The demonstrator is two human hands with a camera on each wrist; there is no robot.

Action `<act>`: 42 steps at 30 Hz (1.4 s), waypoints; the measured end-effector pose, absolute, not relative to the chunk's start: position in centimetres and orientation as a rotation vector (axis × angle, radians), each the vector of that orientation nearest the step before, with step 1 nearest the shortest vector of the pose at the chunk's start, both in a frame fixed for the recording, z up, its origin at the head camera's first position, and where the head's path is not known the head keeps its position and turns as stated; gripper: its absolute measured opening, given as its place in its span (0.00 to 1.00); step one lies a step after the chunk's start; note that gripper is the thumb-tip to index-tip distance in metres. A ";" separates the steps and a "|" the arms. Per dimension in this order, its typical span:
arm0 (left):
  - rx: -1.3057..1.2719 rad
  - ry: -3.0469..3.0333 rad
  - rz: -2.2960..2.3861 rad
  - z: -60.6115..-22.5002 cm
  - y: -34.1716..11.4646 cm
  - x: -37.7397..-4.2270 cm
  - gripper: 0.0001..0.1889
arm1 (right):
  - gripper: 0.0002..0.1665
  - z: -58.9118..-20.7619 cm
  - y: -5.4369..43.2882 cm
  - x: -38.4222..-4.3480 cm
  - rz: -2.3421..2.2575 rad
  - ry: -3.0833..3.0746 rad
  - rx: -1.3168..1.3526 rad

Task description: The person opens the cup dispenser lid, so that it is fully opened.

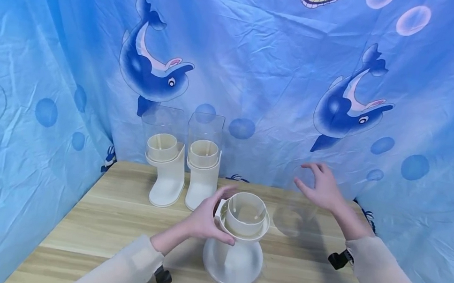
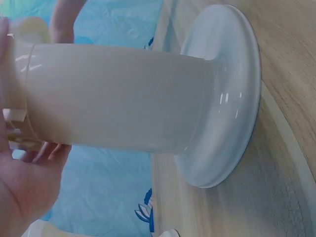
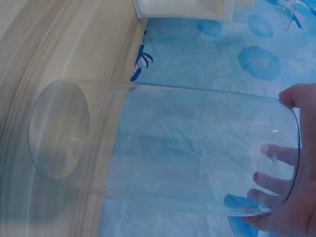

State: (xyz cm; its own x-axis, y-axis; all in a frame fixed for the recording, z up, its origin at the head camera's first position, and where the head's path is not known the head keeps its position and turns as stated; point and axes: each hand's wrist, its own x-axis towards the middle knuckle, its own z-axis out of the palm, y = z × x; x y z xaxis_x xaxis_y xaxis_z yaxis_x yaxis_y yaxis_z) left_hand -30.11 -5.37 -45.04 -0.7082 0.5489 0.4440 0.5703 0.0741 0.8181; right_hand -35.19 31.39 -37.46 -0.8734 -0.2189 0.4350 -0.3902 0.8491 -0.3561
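In the head view, a white stand point(image 1: 239, 251) with a round flared base rises from the wooden table, topped by a cream ring-shaped collar point(image 1: 246, 213). My left hand point(image 1: 204, 219) grips this stand near its top, thumb in front and fingers behind. The left wrist view shows the smooth column point(image 2: 113, 96) and its wide base point(image 2: 232, 98). To the right, a clear open cylinder point(image 3: 197, 148) hangs from my right hand point(image 1: 321, 188), which holds it round the upper rim. Whether the cylinder's lower end touches the table, I cannot tell.
Two white boot-shaped dispensers, one on the left point(image 1: 167, 181) and one beside it point(image 1: 201, 185), stand at the back left with clear containers on top. Behind the wooden table point(image 1: 112, 241) hangs a blue dolphin-print curtain point(image 1: 261, 70), which also closes in both sides.
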 end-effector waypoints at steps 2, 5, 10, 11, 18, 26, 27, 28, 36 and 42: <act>-1.161 -2.255 -1.705 -44.8 -5.5 -29.9 0.69 | 0.33 -37.4 31.2 -35.2 0.621 -2.644 0.460; -1.077 -2.237 -1.606 -44.5 -5.4 -29.3 0.68 | 0.33 -37.2 30.9 -35.1 0.611 -2.656 0.455; -0.990 -2.303 -1.477 -44.3 -5.0 -28.8 0.59 | 0.33 -37.3 30.9 -34.9 0.616 -2.650 0.432; -0.989 -2.312 -1.469 -44.3 -5.0 -28.9 0.58 | 0.33 -37.4 30.9 -34.9 0.615 -2.645 0.429; -1.113 -2.375 -1.606 -43.9 -5.7 -30.4 0.53 | 0.32 -37.6 31.1 -34.9 0.615 -2.635 0.421; -0.999 -2.477 -1.473 -42.4 -4.8 -29.2 0.56 | 0.33 -37.1 31.2 -34.6 0.618 -2.667 0.412; -0.943 -2.493 -1.430 -42.3 -4.4 -28.8 0.57 | 0.33 -37.1 31.3 -34.5 0.616 -2.669 0.415; -0.887 -2.516 -1.400 -42.2 -4.0 -28.3 0.58 | 0.33 -37.1 31.3 -34.5 0.619 -2.671 0.414; -0.770 -2.544 -1.337 -41.7 -3.7 -28.0 0.54 | 0.33 -37.2 31.4 -34.7 0.593 -2.675 0.420; -0.939 -2.534 -1.422 -41.8 -5.2 -29.6 0.51 | 0.33 -37.3 31.0 -34.9 0.604 -2.662 0.423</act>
